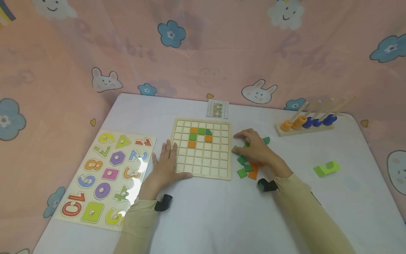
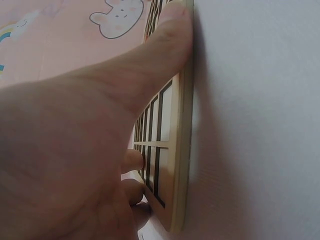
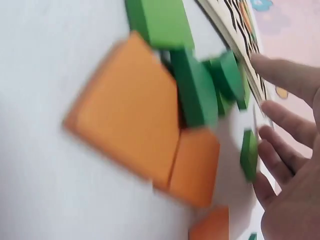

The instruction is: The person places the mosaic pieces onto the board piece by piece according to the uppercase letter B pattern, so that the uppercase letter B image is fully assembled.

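A square wooden grid board bears several orange and green tiles in its upper middle cells. My left hand rests at its lower left corner with fingers spread, the thumb lying along the near edge in the left wrist view. Just right of the board, my right hand hovers over a loose pile of green tiles and orange tiles. Its fingers are apart and loosely bent, with no tile visibly pinched. A green tile lies close by its fingers; part of the pile is hidden beneath the hand.
Behind the board lies a small pattern card. A number-and-shape puzzle board is at the left, partly under the left forearm. A peg stand with beads stands at the back right, and a light green notched block is nearer.
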Tool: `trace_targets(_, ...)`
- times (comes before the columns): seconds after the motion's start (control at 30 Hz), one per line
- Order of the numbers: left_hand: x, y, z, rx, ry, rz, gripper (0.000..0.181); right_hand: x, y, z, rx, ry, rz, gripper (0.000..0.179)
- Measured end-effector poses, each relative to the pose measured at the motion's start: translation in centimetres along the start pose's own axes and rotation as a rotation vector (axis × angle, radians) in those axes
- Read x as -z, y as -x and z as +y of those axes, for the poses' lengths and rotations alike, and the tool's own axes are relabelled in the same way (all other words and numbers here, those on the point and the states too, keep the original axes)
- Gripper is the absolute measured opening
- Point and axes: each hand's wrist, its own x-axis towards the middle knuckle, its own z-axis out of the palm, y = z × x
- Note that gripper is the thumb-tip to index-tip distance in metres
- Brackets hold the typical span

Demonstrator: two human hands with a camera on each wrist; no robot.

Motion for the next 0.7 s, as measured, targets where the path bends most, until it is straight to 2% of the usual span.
trace_targets(0.1, -0.1, -0.1, 0.0, 0.002, -0.004, -0.004, 0.129, 0.8, 0.8, 0.7, 0.004, 0.042, -0.028, 0.055)
trace_targets(0.3, -0.2, -0.2, -0.1, 0.004, -0.009, -0.002, 0.13, 1.3, 1.6, 1.8, -0.034, 0.01, -0.059, 0.057)
trace_targets(0.5, -0.1, -0.2, 0.0, 0.008, -0.008, -0.005, 0.129, 1.0, 2.1, 1.8, -0.035, -0.005, -0.029, 0.053)
trace_targets(0.7, -0.1, -0.1, 0.1, 0.01, -0.006, -0.006, 0.129, 0.8, 2.1, 1.2, 0.024, 0.003, 0.01, 0.04)
